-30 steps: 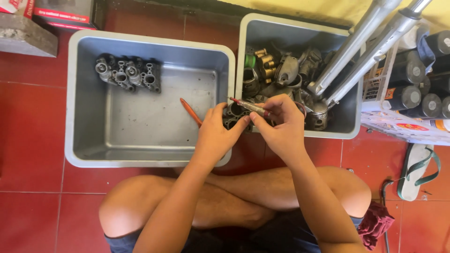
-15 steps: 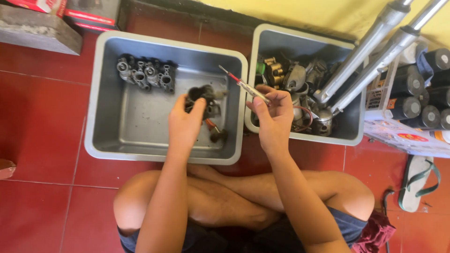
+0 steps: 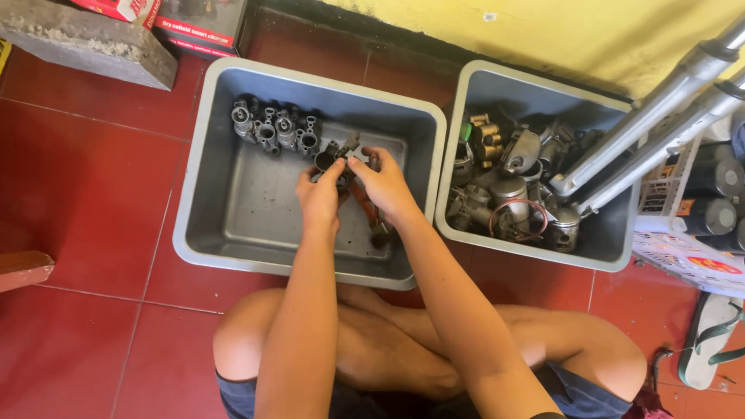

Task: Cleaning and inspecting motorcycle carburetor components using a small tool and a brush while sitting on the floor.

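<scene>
Over the back of the grey left bin (image 3: 233, 233), my left hand (image 3: 320, 195) and my right hand (image 3: 382, 185) meet on one small grey metal engine part (image 3: 335, 155). Both hold it just above the bin floor. It hangs right beside a row of similar metal parts (image 3: 273, 128) lined up along the bin's far wall. Under my hands a red-handled tool (image 3: 363, 206) lies on the bin floor, partly hidden by my right wrist. I sit cross-legged on the red tile floor in front of the bin.
A second grey bin (image 3: 613, 233) at the right is piled with metal engine parts. Two long chrome tubes (image 3: 644, 136) lean over it. A white crate (image 3: 683, 256) of dark cylinders, a sandal (image 3: 710, 341), a concrete block (image 3: 85, 39) and boxes (image 3: 194, 23) surround the bins.
Both hands moved left from the gap between the bins to over the left bin. The right hand no longer holds the red-handled tool, and both hands now grip the part.
</scene>
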